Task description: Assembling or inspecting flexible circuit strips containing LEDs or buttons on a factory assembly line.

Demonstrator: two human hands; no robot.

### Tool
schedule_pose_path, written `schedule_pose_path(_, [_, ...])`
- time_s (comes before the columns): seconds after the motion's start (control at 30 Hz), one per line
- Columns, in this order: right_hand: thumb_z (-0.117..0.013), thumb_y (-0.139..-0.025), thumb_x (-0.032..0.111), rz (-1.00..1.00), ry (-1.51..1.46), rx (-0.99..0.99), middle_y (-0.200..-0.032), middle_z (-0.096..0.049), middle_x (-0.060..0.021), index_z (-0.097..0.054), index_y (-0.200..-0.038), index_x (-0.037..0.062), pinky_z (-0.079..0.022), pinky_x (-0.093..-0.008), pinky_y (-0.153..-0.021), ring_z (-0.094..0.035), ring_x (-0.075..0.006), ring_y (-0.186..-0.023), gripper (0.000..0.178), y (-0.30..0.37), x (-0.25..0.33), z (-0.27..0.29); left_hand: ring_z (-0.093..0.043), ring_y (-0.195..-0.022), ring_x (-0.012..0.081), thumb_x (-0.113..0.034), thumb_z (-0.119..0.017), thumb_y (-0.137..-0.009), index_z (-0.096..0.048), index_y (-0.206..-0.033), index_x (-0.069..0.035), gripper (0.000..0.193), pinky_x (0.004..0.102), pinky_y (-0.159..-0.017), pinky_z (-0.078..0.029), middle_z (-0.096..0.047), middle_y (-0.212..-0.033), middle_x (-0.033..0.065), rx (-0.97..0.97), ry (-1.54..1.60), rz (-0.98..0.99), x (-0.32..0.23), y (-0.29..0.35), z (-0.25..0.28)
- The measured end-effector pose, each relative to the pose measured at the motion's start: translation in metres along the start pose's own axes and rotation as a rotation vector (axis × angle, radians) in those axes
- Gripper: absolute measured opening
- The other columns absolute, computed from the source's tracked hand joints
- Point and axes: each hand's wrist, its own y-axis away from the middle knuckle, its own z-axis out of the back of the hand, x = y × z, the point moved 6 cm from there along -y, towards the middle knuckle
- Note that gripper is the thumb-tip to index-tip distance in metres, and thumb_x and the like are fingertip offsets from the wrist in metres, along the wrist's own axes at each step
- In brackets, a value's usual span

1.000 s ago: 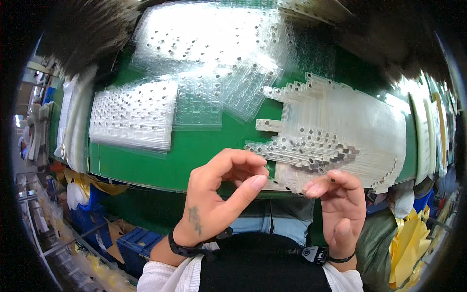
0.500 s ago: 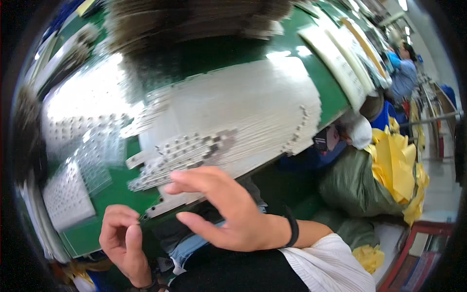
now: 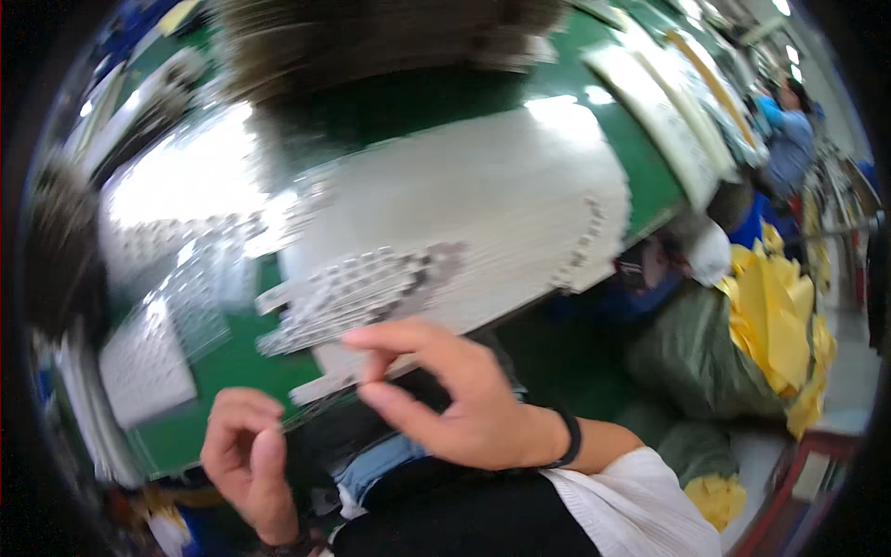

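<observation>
My left hand is at the near edge of the green table, fingers curled and the thumb close to them. Anything pinched there is too small and blurred to make out. My right hand, a black band at its wrist, is over the near edge with thumb and index finger brought together; what they hold, if anything, does not show. A narrow pale strip lies between the hands. Just beyond are rows of pale strips with dark dots, on a large whitish sheet.
Clear plastic sheets with dots and a white dotted card lie at left on the green table. A tall brown stack stands at the back. To the right sits a dark green sack with yellow pieces; a person is farther off.
My right thumb and index finger have closed toward each other. The whole view has shifted slightly, and the picture is more blurred. The left hand keeps its curled shape.
</observation>
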Motion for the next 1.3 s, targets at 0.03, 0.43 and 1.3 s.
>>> schedule_pose_path(0.03, [-0.064,-0.084,-0.003,-0.018,0.038,0.024,-0.100,-0.060,-0.0084,-0.055,-0.125,-0.0003,-0.047,-0.0267,-0.084,-0.059,-0.0141,-0.091,0.042,0.003,-0.004,0.004,-0.052,-0.083,0.0190,-0.014,-0.064,-0.082,-0.056,-0.082,-0.001,0.016,0.0291,-0.077,-0.040,-0.057,-0.088,0.0111,0.012,0.027,0.013,0.002,0.000,-0.001])
schedule_pose_path(0.43, [-0.063,-0.086,-0.004,-0.199,-0.268,0.064,-0.110,-0.055,-0.0078,-0.046,-0.132,-0.0012,-0.043,-0.0303,-0.096,-0.055,-0.0147,-0.105,0.049,0.005,-0.017,0.004,-0.061,-0.086,0.0195,-0.004,-0.069,-0.079,-0.064,-0.083,-0.001,0.007,0.0297,-0.081,-0.045,-0.065,-0.089,0.0118,0.076,0.103,0.090,-0.003,0.002,-0.007])
schedule_pose_path(1.3, [-0.065,-0.075,-0.005,0.106,0.522,0.078,-0.085,-0.056,-0.0056,-0.035,-0.134,-0.0070,-0.043,-0.0309,-0.085,-0.051,-0.0174,-0.090,0.066,-0.002,-0.004,-0.002,-0.052,-0.107,0.0305,-0.010,-0.068,-0.070,-0.058,-0.072,-0.005,0.012,0.0412,-0.097,-0.037,-0.061,-0.105,0.0125,0.124,-0.546,-0.129,0.003,-0.014,-0.015])
